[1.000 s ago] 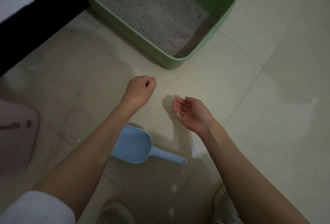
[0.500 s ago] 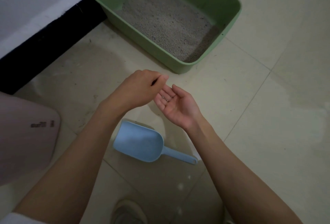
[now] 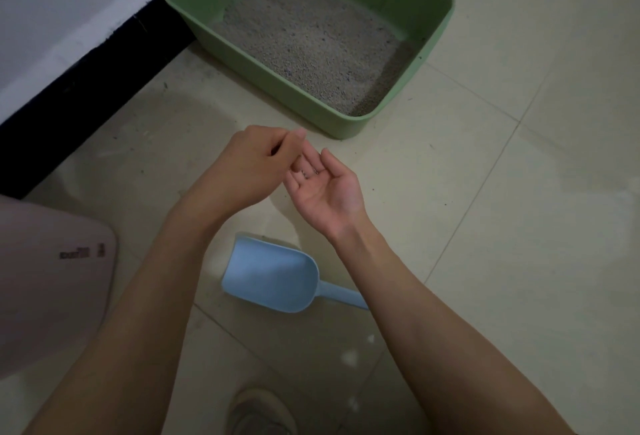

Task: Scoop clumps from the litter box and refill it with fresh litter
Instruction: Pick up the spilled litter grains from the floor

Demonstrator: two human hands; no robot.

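At the bottom of the frame a shoe (image 3: 258, 414) stands on the tile floor (image 3: 519, 226). Just above it lies a blue scoop (image 3: 273, 277), untouched. In the middle, the right hand (image 3: 327, 188) is palm up, fingers spread, with a few grains on them. The left hand (image 3: 247, 166) pinches its fingertips together over that palm. The green litter box (image 3: 263, 69) with grey litter (image 3: 311, 43) sits at the top.

Non-task stuff, all ref'd to the pink bag (image 3: 52, 282) at left edge: pale pink/beige, dark printed txt on it, illegible. It sits on cream tile floor (image 3: 519, 226) w/ grout lines. Behind bag, black baseboard (image 3: 86, 88) runs diag up-right, white wall (image 3: 52, 1) above it. Well right of bag at bottom edge: grey shoe (image 3: 259, 414), partly cut off. Few white specks on the tile just right of shoe.
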